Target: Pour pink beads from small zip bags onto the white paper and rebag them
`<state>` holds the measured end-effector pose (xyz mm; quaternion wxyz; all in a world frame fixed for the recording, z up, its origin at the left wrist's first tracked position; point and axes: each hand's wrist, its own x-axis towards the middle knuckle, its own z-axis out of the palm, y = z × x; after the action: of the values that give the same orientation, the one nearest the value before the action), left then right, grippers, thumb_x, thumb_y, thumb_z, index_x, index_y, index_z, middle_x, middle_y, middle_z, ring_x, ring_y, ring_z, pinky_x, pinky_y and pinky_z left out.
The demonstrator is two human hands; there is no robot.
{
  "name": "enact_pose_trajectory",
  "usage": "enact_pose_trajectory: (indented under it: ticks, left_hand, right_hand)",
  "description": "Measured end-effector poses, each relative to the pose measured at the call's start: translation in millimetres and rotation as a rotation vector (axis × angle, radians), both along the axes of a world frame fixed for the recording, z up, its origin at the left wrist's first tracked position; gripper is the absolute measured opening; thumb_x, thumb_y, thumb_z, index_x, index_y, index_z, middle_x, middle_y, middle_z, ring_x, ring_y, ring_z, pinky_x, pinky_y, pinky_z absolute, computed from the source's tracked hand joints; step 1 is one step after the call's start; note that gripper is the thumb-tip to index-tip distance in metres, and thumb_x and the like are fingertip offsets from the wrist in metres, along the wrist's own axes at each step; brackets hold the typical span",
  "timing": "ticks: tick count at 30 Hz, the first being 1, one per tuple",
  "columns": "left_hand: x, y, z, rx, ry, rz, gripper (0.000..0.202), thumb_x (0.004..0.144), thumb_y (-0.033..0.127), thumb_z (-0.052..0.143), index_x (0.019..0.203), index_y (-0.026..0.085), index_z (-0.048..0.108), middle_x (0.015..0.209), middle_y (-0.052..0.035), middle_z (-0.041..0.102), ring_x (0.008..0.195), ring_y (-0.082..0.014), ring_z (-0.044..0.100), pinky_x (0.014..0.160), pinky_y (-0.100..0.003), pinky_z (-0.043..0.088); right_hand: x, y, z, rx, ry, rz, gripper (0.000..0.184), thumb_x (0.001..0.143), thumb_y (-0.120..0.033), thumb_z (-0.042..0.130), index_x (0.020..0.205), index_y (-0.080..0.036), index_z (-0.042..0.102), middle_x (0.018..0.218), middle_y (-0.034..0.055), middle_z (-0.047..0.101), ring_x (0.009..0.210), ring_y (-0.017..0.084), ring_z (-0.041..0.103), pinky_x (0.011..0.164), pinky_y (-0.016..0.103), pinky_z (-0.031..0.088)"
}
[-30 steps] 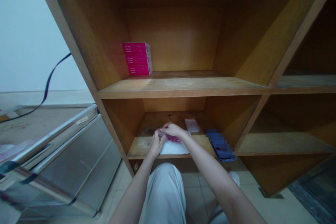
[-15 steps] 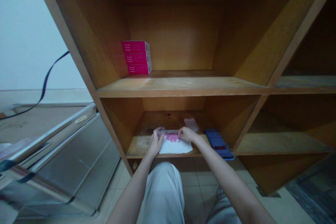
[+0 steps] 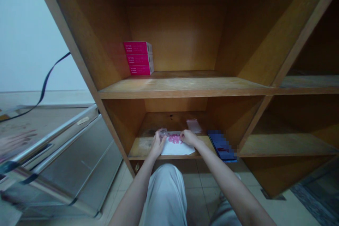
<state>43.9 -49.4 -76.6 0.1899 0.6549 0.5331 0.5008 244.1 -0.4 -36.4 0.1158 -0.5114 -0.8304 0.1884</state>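
On the lower shelf (image 3: 140, 146) lies a white sheet (image 3: 177, 149) with a small heap of pink beads (image 3: 174, 138) on it. My left hand (image 3: 158, 144) is at the sheet's left edge, fingers curled round a small clear container (image 3: 163, 133). My right hand (image 3: 188, 137) rests at the right of the pink beads, fingers drawn together as in a pinch; what they hold is too small to make out.
Three pink boxes (image 3: 138, 58) are stacked at the back left of the upper shelf. A small clear bag (image 3: 194, 125) lies behind the sheet, a dark blue flat object (image 3: 221, 145) to its right. A metal cabinet (image 3: 60, 162) stands at left, a black cable (image 3: 45, 84) above it.
My right hand moved from above the pink beads at the left hand to the beads' right side, uncovering the heap. The left hand stayed with the clear container.
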Motion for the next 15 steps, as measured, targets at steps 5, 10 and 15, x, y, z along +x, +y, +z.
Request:
enact_pose_trajectory:
  ticks: [5, 10, 15]
  left_hand:
    - [1, 0, 1.4, -0.013, 0.005, 0.011, 0.040, 0.080, 0.037, 0.042, 0.115, 0.018, 0.036, 0.109, -0.0114, 0.051, 0.100, -0.0203, 0.049, 0.086, -0.038, 0.036]
    - [1, -2, 2.5, 0.004, 0.017, 0.010, 0.039, 0.080, 0.037, 0.042, 0.114, 0.018, 0.036, 0.111, -0.0112, 0.050, 0.101, -0.0202, 0.048, 0.088, -0.038, 0.035]
    - [1, -3, 2.9, 0.003, 0.044, 0.019, 0.040, 0.080, 0.037, 0.041, 0.115, 0.018, 0.034, 0.112, -0.0117, 0.049, 0.104, -0.0201, 0.047, 0.089, -0.037, 0.035]
  right_hand:
    - [-6, -2, 15.4, 0.063, 0.153, -0.037, 0.017, 0.073, -0.018, 0.048, 0.077, -0.015, 0.065, 0.078, 0.0074, 0.067, 0.067, 0.014, 0.058, 0.060, 0.021, 0.038]
    - [-32, 2, 27.4, 0.139, 0.492, -0.091, 0.017, 0.075, -0.024, 0.049, 0.080, -0.016, 0.063, 0.078, 0.0046, 0.066, 0.071, 0.013, 0.058, 0.066, 0.022, 0.041]
    - [-61, -4, 35.6, 0.115, 0.578, -0.043, 0.017, 0.076, -0.025, 0.049, 0.080, -0.016, 0.063, 0.081, 0.0049, 0.066, 0.073, 0.014, 0.059, 0.068, 0.022, 0.042]
